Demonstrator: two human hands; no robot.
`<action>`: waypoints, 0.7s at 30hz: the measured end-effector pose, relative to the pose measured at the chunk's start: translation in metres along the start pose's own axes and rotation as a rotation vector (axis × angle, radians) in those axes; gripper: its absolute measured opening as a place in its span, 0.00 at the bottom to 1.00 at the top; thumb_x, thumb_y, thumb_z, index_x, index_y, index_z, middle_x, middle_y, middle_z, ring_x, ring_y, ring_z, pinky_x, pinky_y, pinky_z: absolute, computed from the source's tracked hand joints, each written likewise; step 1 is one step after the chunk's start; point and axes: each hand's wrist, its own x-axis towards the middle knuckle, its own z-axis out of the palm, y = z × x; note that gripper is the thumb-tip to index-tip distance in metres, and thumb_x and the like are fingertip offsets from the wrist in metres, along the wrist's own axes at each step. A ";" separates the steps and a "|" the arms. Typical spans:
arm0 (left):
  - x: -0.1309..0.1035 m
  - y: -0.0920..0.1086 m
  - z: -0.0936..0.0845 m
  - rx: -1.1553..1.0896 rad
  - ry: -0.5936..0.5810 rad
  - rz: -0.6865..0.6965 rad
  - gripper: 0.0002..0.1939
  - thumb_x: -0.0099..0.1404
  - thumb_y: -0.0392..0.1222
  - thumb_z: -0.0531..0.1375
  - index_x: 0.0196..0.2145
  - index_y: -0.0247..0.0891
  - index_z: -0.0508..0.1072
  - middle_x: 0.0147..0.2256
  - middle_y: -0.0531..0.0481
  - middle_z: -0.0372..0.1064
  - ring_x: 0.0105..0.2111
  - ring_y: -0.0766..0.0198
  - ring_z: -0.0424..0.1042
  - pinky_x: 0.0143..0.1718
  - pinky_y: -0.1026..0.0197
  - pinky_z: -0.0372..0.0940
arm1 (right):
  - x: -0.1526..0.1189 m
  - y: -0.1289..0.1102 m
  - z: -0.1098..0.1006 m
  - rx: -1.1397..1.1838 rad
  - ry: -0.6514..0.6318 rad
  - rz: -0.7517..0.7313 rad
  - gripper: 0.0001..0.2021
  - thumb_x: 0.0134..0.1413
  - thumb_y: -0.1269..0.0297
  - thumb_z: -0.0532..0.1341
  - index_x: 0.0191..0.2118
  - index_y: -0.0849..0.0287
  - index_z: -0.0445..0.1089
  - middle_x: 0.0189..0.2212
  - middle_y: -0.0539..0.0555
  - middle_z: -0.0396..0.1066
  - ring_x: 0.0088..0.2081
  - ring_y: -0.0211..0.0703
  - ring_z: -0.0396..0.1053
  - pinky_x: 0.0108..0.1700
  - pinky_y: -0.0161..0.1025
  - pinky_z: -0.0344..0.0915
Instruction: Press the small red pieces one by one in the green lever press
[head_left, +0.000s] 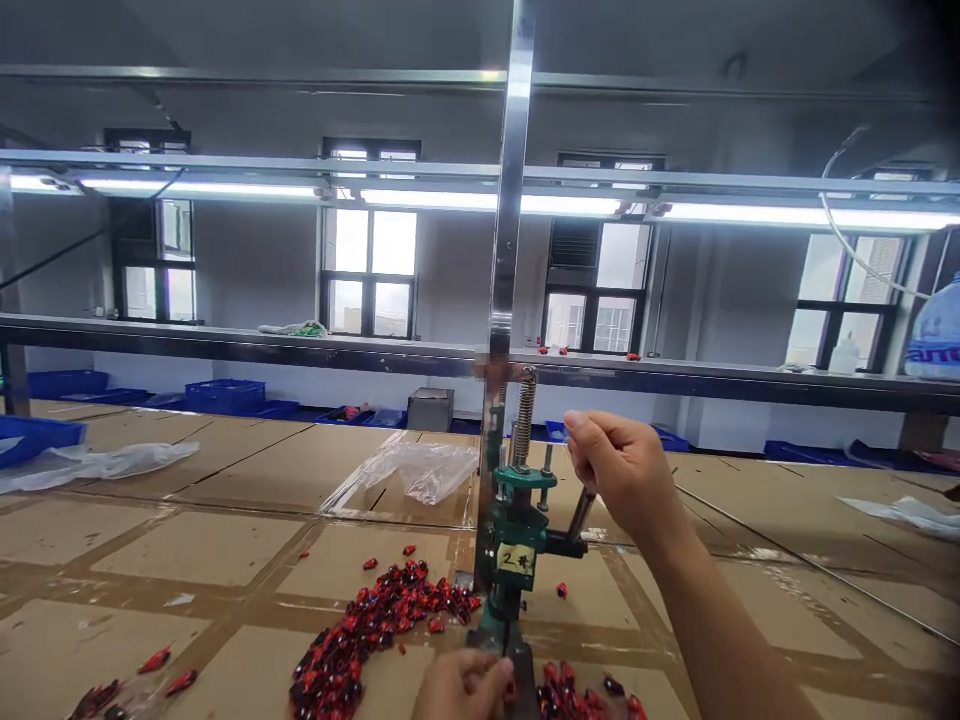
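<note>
A green hand-operated arbor press (517, 545) with a coil spring (525, 415) on top and a yellow label reading "2#" stands upright in front of me. My right hand (622, 465) is closed around the top of its lever handle (581, 515), to the right of the press. Down at the press base, my left hand (465, 685) pinches a small red part (510, 688), mostly hidden by the fingers. To the left lies a curved pile of small red-and-black parts (375, 625). More such parts (570, 695) lie right of the base.
Cardboard sheets joined with tape cover the table (187, 565). A clear plastic bag (427, 470) lies behind the pile. A metal post (510, 200) rises behind the press, joined to a shelf rail (187, 340). Blue bins (225, 397) stand beyond the table. A thin rod (810, 560) lies at right.
</note>
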 end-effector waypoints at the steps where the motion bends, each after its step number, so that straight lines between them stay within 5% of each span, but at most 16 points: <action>1: 0.003 -0.005 -0.011 0.033 0.072 -0.010 0.25 0.65 0.64 0.54 0.38 0.44 0.82 0.31 0.47 0.83 0.35 0.52 0.81 0.34 0.60 0.67 | -0.002 0.001 -0.001 0.004 0.003 -0.002 0.27 0.65 0.45 0.56 0.20 0.58 0.57 0.18 0.47 0.54 0.22 0.34 0.52 0.26 0.37 0.49; 4: 0.019 -0.016 -0.044 0.336 0.256 -0.117 0.24 0.71 0.60 0.49 0.39 0.45 0.80 0.39 0.46 0.83 0.42 0.50 0.80 0.39 0.58 0.67 | -0.003 0.000 0.000 0.029 0.019 -0.008 0.26 0.66 0.47 0.57 0.20 0.58 0.56 0.17 0.46 0.52 0.22 0.34 0.51 0.26 0.37 0.48; 7: 0.038 -0.023 -0.059 0.510 0.271 -0.188 0.21 0.69 0.57 0.52 0.36 0.40 0.78 0.38 0.39 0.82 0.42 0.43 0.80 0.38 0.53 0.66 | 0.000 -0.002 0.003 0.055 0.036 0.003 0.26 0.66 0.48 0.56 0.21 0.58 0.55 0.18 0.45 0.51 0.23 0.34 0.51 0.27 0.37 0.47; 21: 0.036 -0.033 -0.027 0.607 0.299 -0.111 0.13 0.68 0.51 0.59 0.42 0.43 0.78 0.43 0.46 0.82 0.43 0.50 0.79 0.40 0.58 0.63 | -0.016 -0.003 0.001 0.149 0.007 0.019 0.23 0.64 0.49 0.59 0.23 0.57 0.57 0.19 0.45 0.53 0.23 0.33 0.50 0.26 0.36 0.49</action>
